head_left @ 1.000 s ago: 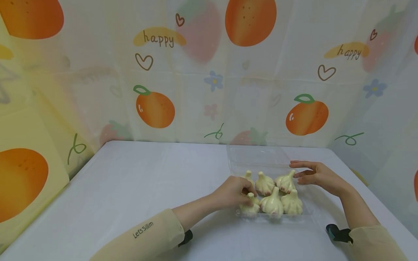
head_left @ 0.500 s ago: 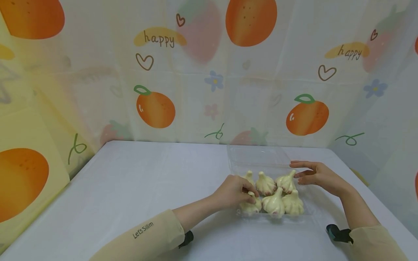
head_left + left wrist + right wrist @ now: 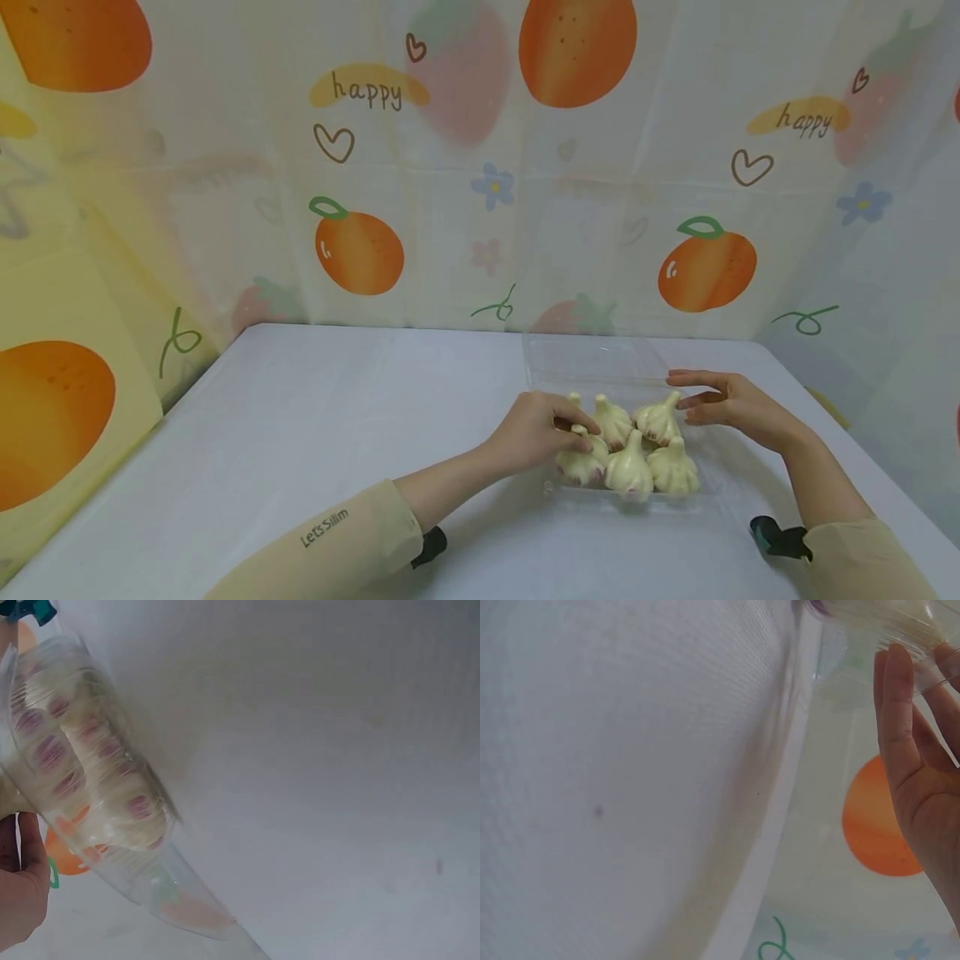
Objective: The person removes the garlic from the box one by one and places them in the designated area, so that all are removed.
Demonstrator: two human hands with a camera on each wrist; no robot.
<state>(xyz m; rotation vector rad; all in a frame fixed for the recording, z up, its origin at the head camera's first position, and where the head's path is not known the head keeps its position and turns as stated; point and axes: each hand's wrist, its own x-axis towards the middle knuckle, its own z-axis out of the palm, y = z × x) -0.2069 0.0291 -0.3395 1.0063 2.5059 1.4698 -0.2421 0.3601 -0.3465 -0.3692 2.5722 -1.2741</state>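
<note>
A clear plastic clamshell box (image 3: 705,487) sits on the table and holds several white garlic bulbs with purple streaks. My left hand (image 3: 581,433) pinches the stem of the front-left garlic bulb (image 3: 583,468), fingers curled over it. My right hand (image 3: 678,393) lies at the box's right side with straight fingers beside the back-right bulb (image 3: 658,421). In the left wrist view the bulbs (image 3: 90,772) show through the box wall. In the right wrist view my straight fingers (image 3: 900,735) touch the clear plastic rim (image 3: 877,619).
The box's clear lid (image 3: 592,358) lies open behind it. The table (image 3: 337,417) wears a pale cloth. Printed fruit curtains (image 3: 360,250) close off the back and both sides. A black strap (image 3: 776,533) shows at my right wrist.
My left hand has drawn the front-left garlic bulb slightly up and toward the other bulbs. The right hand has stayed in place.
</note>
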